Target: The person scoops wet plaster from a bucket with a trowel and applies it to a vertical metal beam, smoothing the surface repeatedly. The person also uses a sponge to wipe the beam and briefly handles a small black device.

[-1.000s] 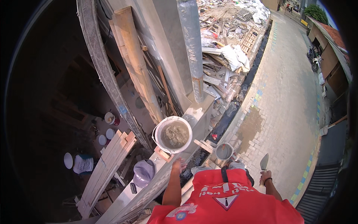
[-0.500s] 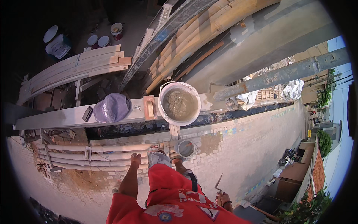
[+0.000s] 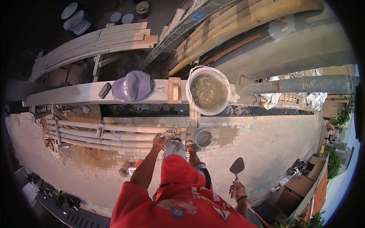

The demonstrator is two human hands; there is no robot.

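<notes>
View: the scene is seen from above, by the head camera.
Right hand [image 3: 238, 190]: closed round the handle of a trowel [image 3: 237, 166], held beside the red shirt [image 3: 178, 190], well apart from the wall top [image 3: 61, 94].
Trowel: carried blade outward, its long axis turned roughly square to the wall top's near edge.
Left hand [image 3: 159, 141]: held near the left leg, fingers drawn in; whether anything is gripped cannot be told.
White bucket [image 3: 208, 112]: set on the wall top toward its right end, part-filled with mortar [image 3: 207, 90]; found ahead and slightly left of the right hand, ahead and right of the left hand.
Nearer hand: in this view less gap is left between bucket and left hand, though the trowel is held in the right.
Float [image 3: 175, 90]: laid just left of the bucket, its length turned across the wall top.
Cap [image 3: 134, 86]: placed farther left, with a dark case [image 3: 104, 90] set beyond it.
Small bucket [image 3: 194, 136]: seen below the near edge, by the feet.
</notes>
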